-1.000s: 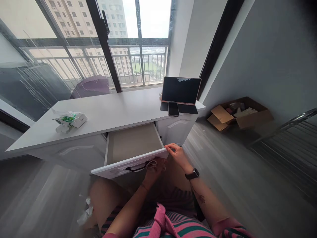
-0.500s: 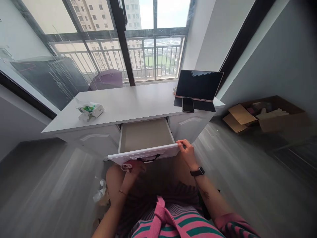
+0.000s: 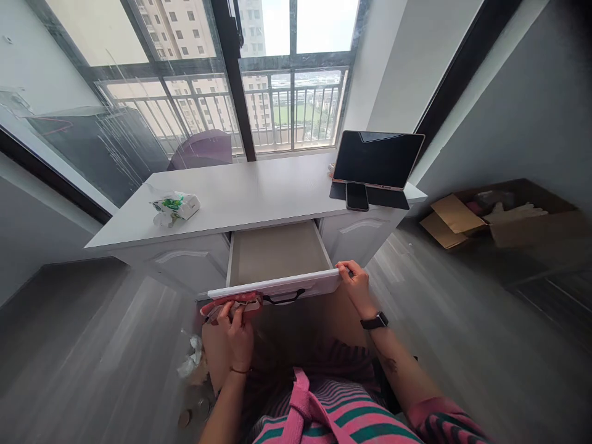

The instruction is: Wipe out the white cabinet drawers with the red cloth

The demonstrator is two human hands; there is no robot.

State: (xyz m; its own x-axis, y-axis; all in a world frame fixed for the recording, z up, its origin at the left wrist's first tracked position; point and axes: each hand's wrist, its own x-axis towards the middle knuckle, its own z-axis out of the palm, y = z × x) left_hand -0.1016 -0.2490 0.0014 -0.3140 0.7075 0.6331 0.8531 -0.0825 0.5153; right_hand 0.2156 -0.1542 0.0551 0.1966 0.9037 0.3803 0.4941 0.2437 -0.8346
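A drawer (image 3: 277, 253) with a white front and a bare beige inside stands pulled out of the white desk (image 3: 259, 191). My left hand (image 3: 237, 327) presses a red and pinkish cloth (image 3: 240, 302) against the left part of the drawer's front, its fingers bent over the cloth. Just right of the cloth sits the dark drawer handle (image 3: 284, 298). At the front's right end, my right hand (image 3: 357, 287) is closed on the upper corner, fingers over the top edge. A dark watch is on that wrist.
On the desk are a tissue pack (image 3: 178, 205) at left, and a tablet (image 3: 379, 159) with a phone (image 3: 357, 197) at right. An open cardboard box (image 3: 531, 228) stands on the floor at right. White crumpled plastic (image 3: 190, 357) lies at lower left.
My left hand has slid left along the drawer's front, away from the handle, and the cloth now spreads out flatter. My right hand keeps its hold on the corner.
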